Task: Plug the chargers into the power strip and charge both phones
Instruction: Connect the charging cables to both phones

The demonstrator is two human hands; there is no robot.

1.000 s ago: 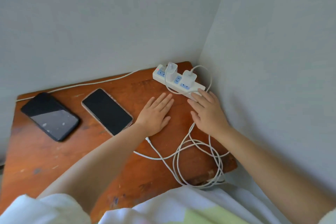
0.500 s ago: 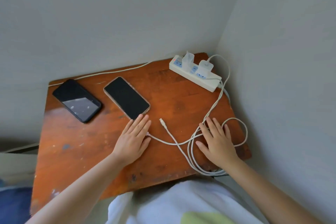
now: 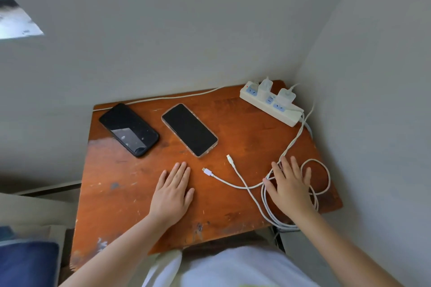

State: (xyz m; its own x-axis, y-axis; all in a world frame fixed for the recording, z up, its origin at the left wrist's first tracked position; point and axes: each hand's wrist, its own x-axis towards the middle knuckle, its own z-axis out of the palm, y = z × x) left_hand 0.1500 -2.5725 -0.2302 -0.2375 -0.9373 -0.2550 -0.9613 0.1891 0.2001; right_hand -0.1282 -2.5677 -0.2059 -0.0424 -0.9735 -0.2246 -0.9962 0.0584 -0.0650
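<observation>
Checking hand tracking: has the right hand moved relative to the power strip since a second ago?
Yes. The right hand was touching the power strip; it has pulled back toward the near table edge and now lies flat on the coiled cables, well clear of the strip.

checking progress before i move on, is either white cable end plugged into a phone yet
No, both white cable connectors lie loose on the brown wooden table, apart from the clear-cased phone and the black-cased phone.

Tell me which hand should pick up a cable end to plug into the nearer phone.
Left. The left hand lies flat and free beside the loose cable end, just below the clear-cased phone. The right hand rests on the coiled cables, farther from both.
</observation>
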